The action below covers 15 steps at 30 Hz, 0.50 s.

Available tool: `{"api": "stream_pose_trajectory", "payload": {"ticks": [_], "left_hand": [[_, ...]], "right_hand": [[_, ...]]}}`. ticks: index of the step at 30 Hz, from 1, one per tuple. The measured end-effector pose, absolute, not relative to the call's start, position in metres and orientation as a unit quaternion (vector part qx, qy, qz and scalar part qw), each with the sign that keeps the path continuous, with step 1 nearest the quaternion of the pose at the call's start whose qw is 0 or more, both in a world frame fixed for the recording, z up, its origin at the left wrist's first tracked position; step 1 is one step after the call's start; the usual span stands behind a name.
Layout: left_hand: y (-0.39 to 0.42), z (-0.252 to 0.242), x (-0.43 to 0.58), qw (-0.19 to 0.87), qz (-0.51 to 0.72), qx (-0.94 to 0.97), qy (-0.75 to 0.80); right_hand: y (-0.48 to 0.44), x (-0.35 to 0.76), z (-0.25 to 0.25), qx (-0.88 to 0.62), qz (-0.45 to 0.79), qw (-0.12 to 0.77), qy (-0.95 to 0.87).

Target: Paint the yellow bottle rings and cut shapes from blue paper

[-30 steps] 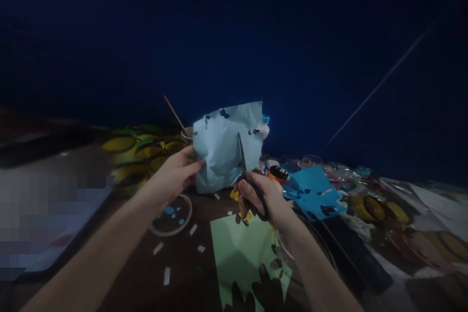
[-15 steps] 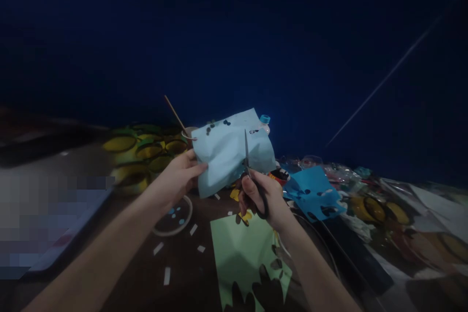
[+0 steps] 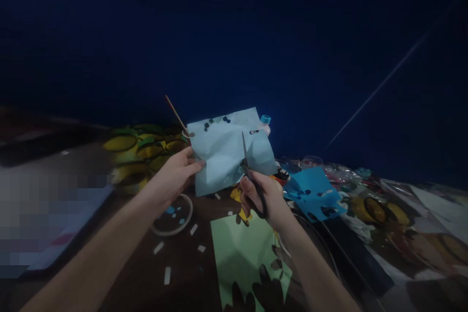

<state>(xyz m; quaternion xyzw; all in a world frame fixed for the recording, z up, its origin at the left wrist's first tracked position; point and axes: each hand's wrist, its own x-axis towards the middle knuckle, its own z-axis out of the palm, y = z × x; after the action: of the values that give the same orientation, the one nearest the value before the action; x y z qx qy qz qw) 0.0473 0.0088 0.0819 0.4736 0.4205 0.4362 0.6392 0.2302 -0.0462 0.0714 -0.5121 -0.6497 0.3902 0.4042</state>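
A pale blue sheet (image 3: pixel 219 151) with small holes along its upper part is held up in the middle of the view. My left hand (image 3: pixel 179 173) pinches its left edge, thumb in front. My right hand (image 3: pixel 261 197) is closed round the dark handles of a pair of scissors (image 3: pixel 244 148). Their blades point up over the front of the sheet, near its lower right part. Whether the blades are parted is too dim to tell.
A green sheet (image 3: pixel 241 248) with cutouts lies below, white paper scraps (image 3: pixel 167 275) and a ring (image 3: pixel 190 214) to its left. Yellow rolls (image 3: pixel 120 143) stand at left. A bright blue sheet (image 3: pixel 316 190), plastic wrap (image 3: pixel 341 174) and a blue-capped bottle (image 3: pixel 265 120) are further right.
The pale blue sheet has flattened out and its left edge has shifted slightly left. The scissors and my right hand have moved a little to the left.
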Motion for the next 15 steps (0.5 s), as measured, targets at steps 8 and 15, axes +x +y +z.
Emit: {"api": "stream_pose_trajectory", "payload": {"ticks": [8, 15], "left_hand": [[0.0067, 0.0840, 0.0438, 0.593, 0.454, 0.512, 0.424], [0.0062, 0.0825, 0.0486, 0.585, 0.461, 0.548, 0.382]], "right_hand": [[-0.0474, 0.2318, 0.0779, -0.523, 0.412, 0.361, -0.653], [-0.0464, 0.2319, 0.0731, -0.508, 0.418, 0.369, -0.656]]}}
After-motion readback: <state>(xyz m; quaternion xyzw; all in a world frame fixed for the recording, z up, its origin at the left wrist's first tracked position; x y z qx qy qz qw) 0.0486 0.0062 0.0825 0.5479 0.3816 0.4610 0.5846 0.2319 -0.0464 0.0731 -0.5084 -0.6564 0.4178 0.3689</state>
